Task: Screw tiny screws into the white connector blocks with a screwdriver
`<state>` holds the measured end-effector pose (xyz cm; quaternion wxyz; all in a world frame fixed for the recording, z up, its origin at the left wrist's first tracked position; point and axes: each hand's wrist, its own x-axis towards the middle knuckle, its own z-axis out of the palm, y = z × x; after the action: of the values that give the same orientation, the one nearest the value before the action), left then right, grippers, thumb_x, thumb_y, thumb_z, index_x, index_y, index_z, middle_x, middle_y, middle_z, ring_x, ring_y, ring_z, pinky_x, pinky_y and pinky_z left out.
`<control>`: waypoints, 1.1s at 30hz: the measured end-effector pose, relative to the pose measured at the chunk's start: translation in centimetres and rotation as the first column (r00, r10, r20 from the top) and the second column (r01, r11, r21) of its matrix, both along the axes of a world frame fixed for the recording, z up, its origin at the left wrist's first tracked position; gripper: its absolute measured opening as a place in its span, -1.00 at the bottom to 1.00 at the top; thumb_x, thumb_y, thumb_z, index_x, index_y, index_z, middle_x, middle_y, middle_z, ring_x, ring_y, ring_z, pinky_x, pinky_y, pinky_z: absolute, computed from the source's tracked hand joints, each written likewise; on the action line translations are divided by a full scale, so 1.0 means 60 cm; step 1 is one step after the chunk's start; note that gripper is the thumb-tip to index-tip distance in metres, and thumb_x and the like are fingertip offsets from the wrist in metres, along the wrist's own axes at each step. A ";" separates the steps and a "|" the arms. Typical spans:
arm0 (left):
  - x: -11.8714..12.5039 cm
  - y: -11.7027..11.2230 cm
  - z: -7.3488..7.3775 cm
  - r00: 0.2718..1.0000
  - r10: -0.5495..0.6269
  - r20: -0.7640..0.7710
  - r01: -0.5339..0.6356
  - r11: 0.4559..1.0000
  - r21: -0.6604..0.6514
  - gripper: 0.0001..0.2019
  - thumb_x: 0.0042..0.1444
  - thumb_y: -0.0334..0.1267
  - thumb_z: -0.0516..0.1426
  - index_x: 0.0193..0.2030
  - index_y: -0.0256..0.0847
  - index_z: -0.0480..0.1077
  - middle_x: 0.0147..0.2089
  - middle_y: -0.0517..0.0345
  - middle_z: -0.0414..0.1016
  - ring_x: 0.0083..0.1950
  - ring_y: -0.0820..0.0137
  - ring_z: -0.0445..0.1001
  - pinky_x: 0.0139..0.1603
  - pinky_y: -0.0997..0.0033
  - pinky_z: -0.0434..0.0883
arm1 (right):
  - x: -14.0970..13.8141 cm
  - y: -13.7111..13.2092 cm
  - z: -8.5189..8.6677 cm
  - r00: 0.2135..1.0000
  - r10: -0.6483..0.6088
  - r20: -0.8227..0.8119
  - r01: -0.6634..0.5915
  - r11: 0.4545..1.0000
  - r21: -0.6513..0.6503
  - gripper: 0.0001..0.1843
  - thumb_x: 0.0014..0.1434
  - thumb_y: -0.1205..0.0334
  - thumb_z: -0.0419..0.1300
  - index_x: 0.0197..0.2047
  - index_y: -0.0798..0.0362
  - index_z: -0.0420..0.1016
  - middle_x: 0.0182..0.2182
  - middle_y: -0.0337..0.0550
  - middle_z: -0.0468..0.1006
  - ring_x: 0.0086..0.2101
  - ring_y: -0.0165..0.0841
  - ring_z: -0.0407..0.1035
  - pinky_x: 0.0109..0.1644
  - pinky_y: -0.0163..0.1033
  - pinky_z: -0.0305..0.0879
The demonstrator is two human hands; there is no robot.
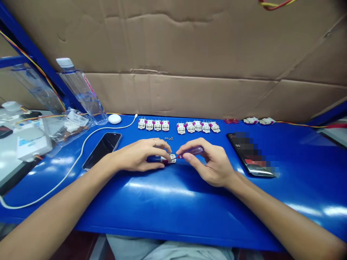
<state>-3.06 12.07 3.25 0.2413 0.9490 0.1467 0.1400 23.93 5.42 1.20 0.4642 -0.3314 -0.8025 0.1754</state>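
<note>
My left hand (141, 155) is shut around a small dark blue object (154, 159) with a white plastic connector module (172, 158) at its end. My right hand (208, 160) pinches a small screwdriver with a translucent purple handle (193, 151), and its red-tipped end nearly meets that module. Just beyond my hands lie several tiny metal screws (168, 138). Behind them stand two rows of white-and-magenta connector modules (153, 125) (197, 126) on the blue table (162, 195). My fingers hide part of the held module.
A black smartphone (102, 151) lies left of my hands, and a second phone (251, 155) lies to the right. A white cable (81, 162) curves along the left. A water bottle (81, 90), a plastic bag (73, 126) and cardboard (173, 43) stand behind.
</note>
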 end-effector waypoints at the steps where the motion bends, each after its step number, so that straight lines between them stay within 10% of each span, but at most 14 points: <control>1: -0.001 0.001 0.001 1.000 -0.014 0.002 0.014 1.000 -0.013 -0.77 0.46 -0.27 0.24 0.16 -0.05 0.67 0.25 -0.04 0.64 0.23 0.21 0.63 0.25 0.27 0.57 | 0.000 0.000 0.000 1.000 0.003 0.000 -0.003 1.000 -0.002 -0.95 0.48 0.27 0.26 -0.03 -0.05 0.54 -0.19 -0.18 0.77 -0.26 -0.34 0.71 -0.14 -0.28 0.67; 24: -0.002 0.002 0.004 0.999 -0.033 0.041 0.032 0.999 0.026 -0.71 0.44 -0.38 0.25 0.19 -0.05 0.70 0.23 -0.04 0.68 0.20 0.25 0.68 0.23 0.38 0.58 | 0.000 0.001 -0.002 0.997 -0.012 -0.076 0.004 0.995 -0.103 -0.94 0.47 0.20 0.30 -0.02 -0.04 0.57 -0.16 -0.18 0.76 -0.23 -0.35 0.71 -0.14 -0.29 0.63; 33: 0.004 0.003 -0.003 0.996 0.042 0.078 -0.035 0.996 -0.086 -0.84 0.38 -0.35 0.34 0.06 -0.18 0.65 0.11 0.05 0.73 0.13 0.29 0.69 0.20 0.39 0.55 | -0.004 0.007 -0.018 0.973 0.057 -0.224 -0.095 0.982 -0.161 -0.52 0.35 0.27 0.45 0.27 -0.15 0.50 -0.12 -0.25 0.79 -0.17 -0.35 0.74 -0.05 -0.27 0.71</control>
<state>-2.84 12.26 3.07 0.2840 0.9287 0.1609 0.1760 23.70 5.86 0.10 0.5123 -0.3178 -0.7407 0.2966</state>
